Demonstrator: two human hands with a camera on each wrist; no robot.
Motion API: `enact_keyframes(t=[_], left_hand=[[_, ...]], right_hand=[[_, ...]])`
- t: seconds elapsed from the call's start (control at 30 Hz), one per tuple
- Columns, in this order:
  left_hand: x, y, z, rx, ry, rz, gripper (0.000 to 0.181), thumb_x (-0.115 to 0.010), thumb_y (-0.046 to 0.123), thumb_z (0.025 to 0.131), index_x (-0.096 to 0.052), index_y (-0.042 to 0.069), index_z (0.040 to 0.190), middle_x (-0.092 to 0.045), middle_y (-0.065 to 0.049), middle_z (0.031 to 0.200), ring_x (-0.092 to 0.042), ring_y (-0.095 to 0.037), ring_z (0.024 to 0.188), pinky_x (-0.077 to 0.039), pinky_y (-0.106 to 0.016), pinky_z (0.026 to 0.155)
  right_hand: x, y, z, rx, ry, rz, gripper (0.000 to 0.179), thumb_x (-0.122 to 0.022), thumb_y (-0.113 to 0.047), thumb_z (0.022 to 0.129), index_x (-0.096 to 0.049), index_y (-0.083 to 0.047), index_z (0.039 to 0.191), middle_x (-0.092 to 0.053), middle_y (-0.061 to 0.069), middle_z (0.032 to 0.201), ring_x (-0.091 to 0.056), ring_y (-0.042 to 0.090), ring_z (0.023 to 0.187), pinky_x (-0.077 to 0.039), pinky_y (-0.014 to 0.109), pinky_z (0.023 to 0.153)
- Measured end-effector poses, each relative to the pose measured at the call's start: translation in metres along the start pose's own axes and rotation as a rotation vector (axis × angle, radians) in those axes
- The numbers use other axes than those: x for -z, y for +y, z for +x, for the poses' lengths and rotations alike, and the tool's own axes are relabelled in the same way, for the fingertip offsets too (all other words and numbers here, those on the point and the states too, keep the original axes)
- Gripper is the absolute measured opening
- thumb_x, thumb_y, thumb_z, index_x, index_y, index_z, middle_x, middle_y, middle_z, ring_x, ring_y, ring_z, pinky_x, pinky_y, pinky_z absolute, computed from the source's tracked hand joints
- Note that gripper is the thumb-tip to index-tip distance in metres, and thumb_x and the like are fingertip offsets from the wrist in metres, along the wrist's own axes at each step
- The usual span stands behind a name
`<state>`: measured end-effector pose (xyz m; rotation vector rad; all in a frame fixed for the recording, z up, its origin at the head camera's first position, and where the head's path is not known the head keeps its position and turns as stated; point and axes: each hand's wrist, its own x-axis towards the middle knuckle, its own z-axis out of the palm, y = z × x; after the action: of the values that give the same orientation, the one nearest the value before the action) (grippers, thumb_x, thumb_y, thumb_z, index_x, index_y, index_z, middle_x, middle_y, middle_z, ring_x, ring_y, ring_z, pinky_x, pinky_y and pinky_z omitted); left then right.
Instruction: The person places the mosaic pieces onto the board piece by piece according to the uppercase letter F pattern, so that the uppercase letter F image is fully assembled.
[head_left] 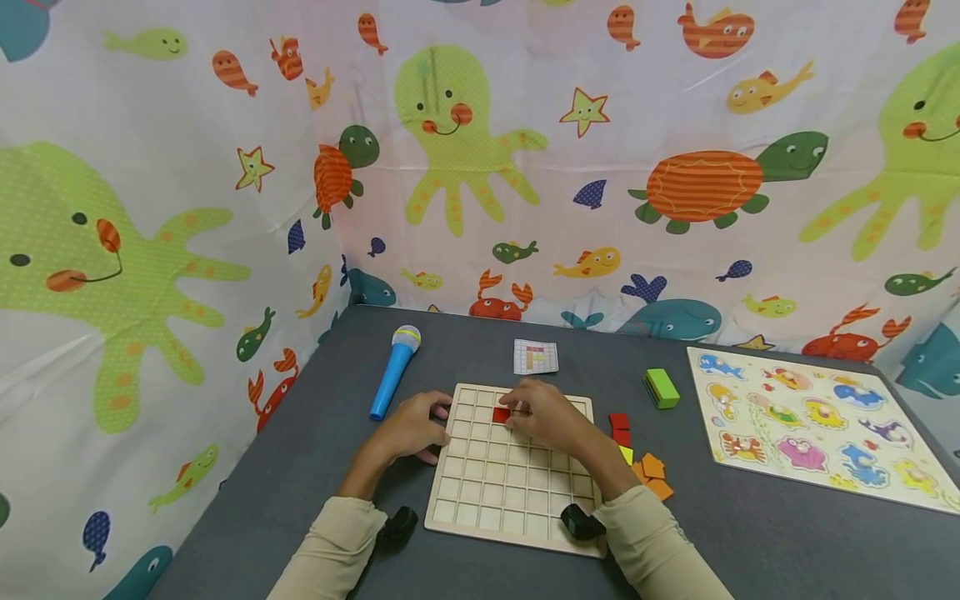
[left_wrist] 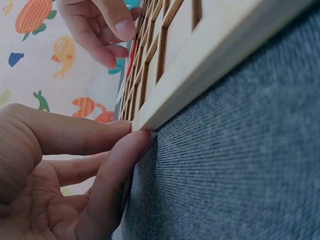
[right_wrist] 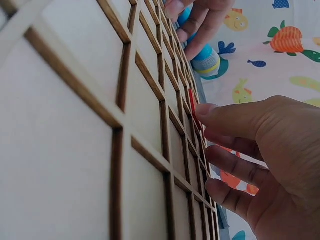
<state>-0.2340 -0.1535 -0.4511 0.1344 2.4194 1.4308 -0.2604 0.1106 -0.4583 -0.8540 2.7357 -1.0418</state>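
Should handle as light, stiff and perhaps slippery; best to take the red tile [head_left: 500,415] by opposite edges, not by its flat face. Lies at a cell toward the far edge of the grid board [head_left: 480,471], right at the fingertips of the right hand [head_left: 547,417] and touched by the thumb; cannot tell whether pinched or only pressed, nor whether fully seated. Should prove rigid; best to steady the grid board by its rim, as at its left edge, pinched there by the left hand [head_left: 408,427].
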Motion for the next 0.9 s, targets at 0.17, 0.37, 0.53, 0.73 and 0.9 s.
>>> enact_keyframes(t=[0.17,0.37,0.53,0.73,0.9], left_hand=[[0.001,-0.002,0.001,0.003,-0.004,-0.024,0.064,-0.071,-0.007,0.087,-0.056,-0.001,0.149,-0.058,-0.018,0.125,-0.068,-0.025,0.086,-0.066,-0.04,0.058],[0.002,-0.005,0.001,-0.003,-0.012,-0.035,0.065,-0.071,-0.006,0.087,-0.055,-0.001,0.149,-0.058,-0.018,0.126,-0.067,-0.025,0.088,-0.066,-0.041,0.059],[0.003,-0.005,0.0,-0.006,-0.011,-0.031,0.064,-0.071,-0.006,0.087,-0.055,-0.001,0.149,-0.057,-0.018,0.126,-0.067,-0.026,0.089,-0.066,-0.041,0.059],[0.002,-0.005,0.0,-0.007,-0.006,-0.023,0.064,-0.071,-0.006,0.086,-0.055,-0.001,0.148,-0.057,-0.019,0.127,-0.068,-0.026,0.088,-0.066,-0.04,0.059],[0.002,-0.004,0.0,-0.005,-0.009,-0.018,0.064,-0.071,-0.006,0.087,-0.055,-0.001,0.149,-0.057,-0.019,0.127,-0.068,-0.026,0.09,-0.066,-0.04,0.06]], right_hand=[[0.005,-0.001,-0.008,0.02,0.003,0.023,0.026,-0.072,-0.005,0.098,-0.076,-0.002,0.124,-0.07,0.007,0.111,-0.067,0.019,0.097,-0.059,0.029,0.077],[0.014,0.001,-0.02,0.01,-0.001,0.013,0.027,-0.071,-0.008,0.1,-0.076,-0.004,0.127,-0.07,0.006,0.114,-0.067,0.019,0.099,-0.059,0.03,0.08],[0.024,0.004,-0.03,-0.007,0.023,-0.007,0.029,-0.072,-0.009,0.1,-0.075,-0.003,0.128,-0.071,0.008,0.113,-0.067,0.019,0.097,-0.058,0.03,0.077],[0.033,0.012,-0.046,-0.038,0.052,0.002,0.032,-0.073,-0.012,0.101,-0.073,-0.003,0.132,-0.071,0.008,0.116,-0.066,0.019,0.098,-0.058,0.032,0.077],[0.043,0.02,-0.057,-0.071,0.07,0.007,0.036,-0.075,-0.015,0.1,-0.072,-0.005,0.134,-0.07,0.005,0.112,-0.064,0.018,0.098,-0.058,0.034,0.078]])
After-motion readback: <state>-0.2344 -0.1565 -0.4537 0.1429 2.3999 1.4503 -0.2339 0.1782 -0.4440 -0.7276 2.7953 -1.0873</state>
